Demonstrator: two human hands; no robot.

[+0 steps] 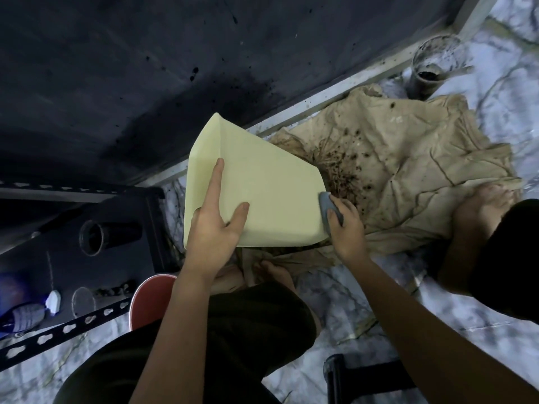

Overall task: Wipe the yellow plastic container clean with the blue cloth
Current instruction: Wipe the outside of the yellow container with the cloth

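Note:
The pale yellow plastic container (271, 188) is tipped up off the floor in the middle of the view, its smooth outer side facing me. My left hand (217, 220) grips its near left edge, forefinger and thumb spread flat over the surface. My right hand (345, 225) holds the folded blue-grey cloth (328, 207) and presses it against the container's right edge. The container's inside is hidden from me.
A crumpled beige sheet (408, 158) scattered with dark soil lies under and right of the container. A dirty clear jar (434, 68) stands at the back right. A dark board (145, 68) leans behind. A black shelf (87, 228) and red stool (148, 298) sit left. My feet rest on the sheet.

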